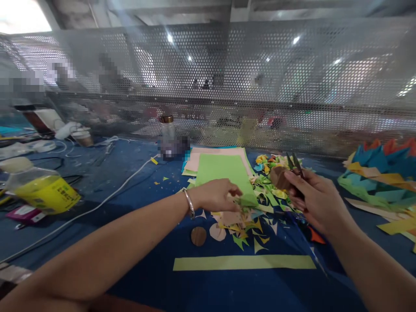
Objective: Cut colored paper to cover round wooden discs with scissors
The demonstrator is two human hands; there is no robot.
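My right hand is closed around a pair of scissors, dark blades pointing up and away. A round brown wood-grained disc is also in its grasp, by the thumb. My left hand, a bangle on its wrist, reaches over the lower part of a light green paper sheet. Its fingers are bent but apart, with nothing visible in them. Just below it lie paper scraps in green, yellow and pink. A second wood-grained disc rests nearer me, beside a pale paper circle.
A long pale green strip crosses the blue table in front. Layered folded-paper pieces stand at the right. On the left are a yellow-labelled bottle and a white cable. A flask stands before the perforated metal screen.
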